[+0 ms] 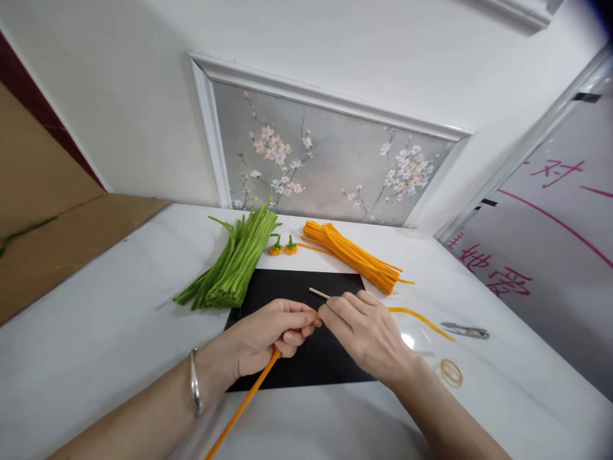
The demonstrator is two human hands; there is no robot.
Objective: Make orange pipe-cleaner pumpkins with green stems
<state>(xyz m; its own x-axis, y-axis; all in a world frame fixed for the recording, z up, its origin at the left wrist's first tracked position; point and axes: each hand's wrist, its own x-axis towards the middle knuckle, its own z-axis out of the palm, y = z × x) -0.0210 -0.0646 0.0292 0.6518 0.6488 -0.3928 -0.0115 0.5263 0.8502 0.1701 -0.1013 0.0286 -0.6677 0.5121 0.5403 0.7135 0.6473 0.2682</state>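
My left hand [280, 329] is closed in a pinch on an orange pipe cleaner [244, 407], whose long end runs down toward the bottom edge. Touching it at the fingertips, my right hand [366, 326] is closed too, with a thin wooden stick [318, 293] poking out past its fingers. More orange pipe cleaner [421, 317] extends to the right from behind that hand. The spot where the fingers meet is mostly covered. Both hands are above a black mat [325, 377].
Bundles of green pipe cleaners [239, 262] and orange pipe cleaners [352, 254] lie behind the mat. Two small orange-and-green pieces [291, 246] sit between them. Small pliers [465, 330] and a yellowish ring-shaped coil [451, 373] rest on the right. A panelled wall [325, 115] rises behind.
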